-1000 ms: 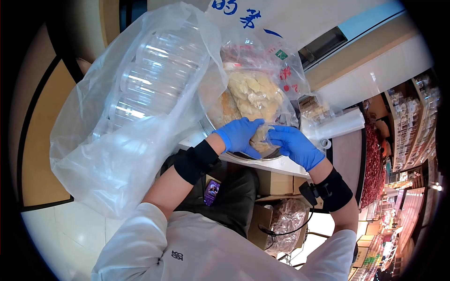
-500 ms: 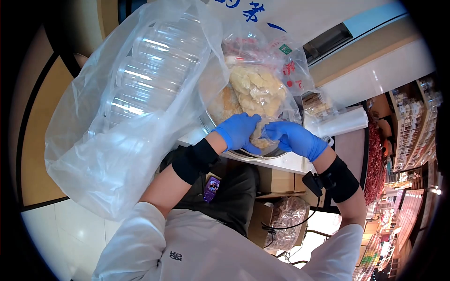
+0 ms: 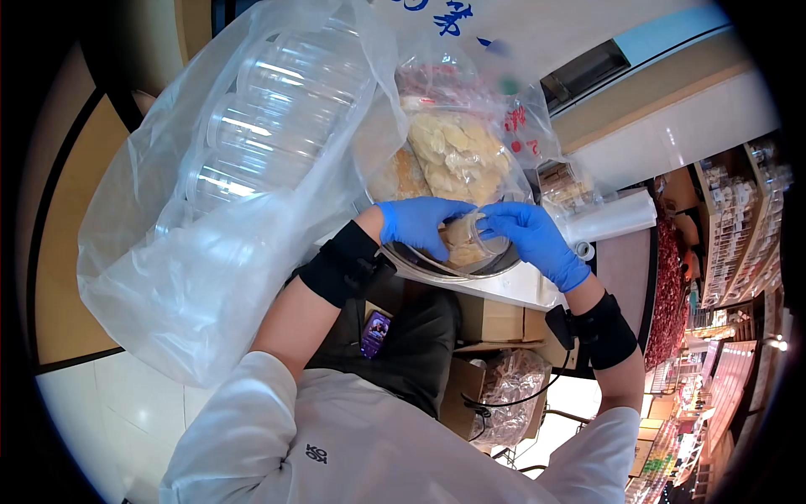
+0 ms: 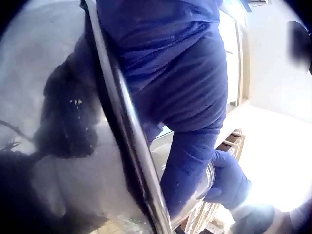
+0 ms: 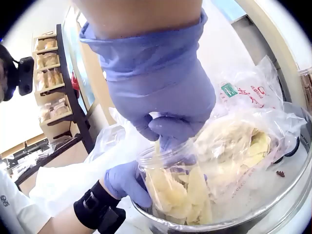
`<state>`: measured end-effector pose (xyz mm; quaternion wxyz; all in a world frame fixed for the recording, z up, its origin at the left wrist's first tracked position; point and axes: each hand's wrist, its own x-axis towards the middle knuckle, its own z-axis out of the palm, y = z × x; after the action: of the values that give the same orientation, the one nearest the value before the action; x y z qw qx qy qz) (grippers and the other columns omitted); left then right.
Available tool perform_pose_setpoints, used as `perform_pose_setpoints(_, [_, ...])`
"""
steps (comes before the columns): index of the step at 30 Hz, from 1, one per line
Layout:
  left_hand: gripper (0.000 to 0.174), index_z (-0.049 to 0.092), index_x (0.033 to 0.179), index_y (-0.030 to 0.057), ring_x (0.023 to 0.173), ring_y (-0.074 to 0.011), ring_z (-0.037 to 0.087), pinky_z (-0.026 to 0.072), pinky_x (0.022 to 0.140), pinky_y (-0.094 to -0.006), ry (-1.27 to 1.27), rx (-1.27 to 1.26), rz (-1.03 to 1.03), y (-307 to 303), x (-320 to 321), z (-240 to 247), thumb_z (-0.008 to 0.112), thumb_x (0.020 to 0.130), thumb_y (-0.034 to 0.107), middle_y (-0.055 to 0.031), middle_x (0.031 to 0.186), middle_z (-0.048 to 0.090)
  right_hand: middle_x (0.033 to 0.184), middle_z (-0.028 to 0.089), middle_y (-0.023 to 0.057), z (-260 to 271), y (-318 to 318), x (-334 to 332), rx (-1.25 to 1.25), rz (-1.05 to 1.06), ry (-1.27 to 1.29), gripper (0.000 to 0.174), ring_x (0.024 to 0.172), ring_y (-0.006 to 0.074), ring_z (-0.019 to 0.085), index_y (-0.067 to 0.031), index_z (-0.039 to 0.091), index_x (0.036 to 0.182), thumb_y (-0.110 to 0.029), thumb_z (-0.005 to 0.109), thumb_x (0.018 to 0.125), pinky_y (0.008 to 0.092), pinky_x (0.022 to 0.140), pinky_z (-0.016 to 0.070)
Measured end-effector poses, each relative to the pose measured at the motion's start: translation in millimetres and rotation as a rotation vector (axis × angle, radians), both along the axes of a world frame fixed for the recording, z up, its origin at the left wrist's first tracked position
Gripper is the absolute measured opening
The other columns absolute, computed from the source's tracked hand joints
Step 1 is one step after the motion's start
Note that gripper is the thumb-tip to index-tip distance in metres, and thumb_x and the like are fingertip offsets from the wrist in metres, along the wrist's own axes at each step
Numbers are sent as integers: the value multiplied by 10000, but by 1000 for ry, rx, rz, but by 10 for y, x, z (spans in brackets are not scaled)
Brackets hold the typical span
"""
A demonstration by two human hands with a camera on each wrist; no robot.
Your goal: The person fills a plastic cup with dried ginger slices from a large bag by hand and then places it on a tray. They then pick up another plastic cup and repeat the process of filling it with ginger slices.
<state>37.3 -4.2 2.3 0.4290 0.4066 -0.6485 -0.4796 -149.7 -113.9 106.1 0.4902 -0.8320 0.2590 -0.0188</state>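
In the right wrist view a clear jar (image 5: 168, 190) holds pale yellow slices, tilted over a metal bowl (image 5: 263, 212). The left hand (image 5: 127, 183) grips the jar's side. Fingers of the right hand (image 5: 161, 92) are bent at the jar's mouth, pinching a pale piece. Beside the jar lies an open plastic bag of slices (image 5: 234, 146). From the head view, the left hand (image 3: 420, 225) and right hand (image 3: 537, 242) face each other across the jar (image 3: 470, 242) at the bowl's near edge.
A large translucent bag (image 3: 227, 260) of stacked clear jars stands left of the bowl. Another filled bag (image 3: 396, 181) lies in the bowl. To the right are a roll of plastic bags (image 3: 613, 217) and a small clear container (image 3: 564, 186). Cardboard boxes (image 3: 495, 323) are below.
The left hand has shifted slightly left, its fingers and thumb spread wider around the jar. The jar shows more plainly between the hands, and the right hand's fingers are at its mouth.
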Motion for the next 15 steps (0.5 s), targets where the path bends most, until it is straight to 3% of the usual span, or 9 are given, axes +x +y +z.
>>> perform_pose_setpoints(1, [834, 413, 1414, 55, 1186, -209, 535, 397, 1024, -332, 1, 1, 0, 15, 9, 36, 768, 663, 124, -131, 1316, 550, 1025, 690, 104, -17, -11, -15, 1, 0, 1, 233, 826, 133, 675, 37, 632, 1113, -45, 567, 905, 243, 698, 525])
perform_pose_setpoints(3, [784, 417, 1414, 50, 1204, -191, 512, 386, 1033, -322, 55, -5, 9, 37, 23, 54, 705, 685, 41, -109, 1310, 556, 970, 694, 97, -12, 40, 10, 85, -27, -29, 244, 856, 140, 678, 42, 641, 1097, -40, 630, 867, 255, 811, 521])
perform_pose_setpoints(7, [686, 435, 1403, 33, 1221, -175, 487, 358, 1052, -309, 340, 9, -27, -152, 40, -198, 591, 736, 8, -79, 1311, 557, 917, 699, 86, 17, 91, 107, 60, -125, 34, 243, 829, 130, 671, 38, 659, 1062, -77, 672, 848, 243, 772, 520])
perform_pose_setpoints(9, [541, 490, 1373, 44, 1081, -142, 524, 409, 944, -278, 410, 78, 60, -141, 44, -187, 511, 835, 84, -72, 1232, 602, 865, 699, 74, 11, 68, 146, -49, -61, 125, 268, 801, 103, 655, 37, 671, 1044, -113, 712, 825, 228, 742, 513])
perform_pose_setpoints(12, [526, 514, 1361, 49, 1023, -129, 516, 417, 897, -262, 421, 111, 96, -64, 57, -100, 484, 854, 184, -67, 1176, 610, 844, 699, 63, -40, 39, 198, -27, -19, 128, 268, 773, 75, 635, 34, 682, 1038, -124, 708, 823, 214, 710, 505])
perform_pose_setpoints(13, [526, 514, 1361, 49, 1023, -129, 516, 417, 897, -262, 422, 111, 100, -61, 59, -90, 484, 854, 184, -67, 1176, 610, 844, 699, 63, -44, 51, 219, -26, -14, 129, 268, 773, 75, 635, 34, 682, 1038, -124, 708, 823, 214, 710, 505])
perform_pose_setpoints(15, [592, 511, 1340, -15, 1111, -140, 490, 337, 1020, -271, 448, 126, 62, -64, 52, -70, 500, 756, 82, -54, 1234, 581, 828, 695, 47, -46, 87, 243, -105, -17, 170, 272, 740, 66, 619, 26, 689, 1045, -133, 697, 824, 211, 689, 497])
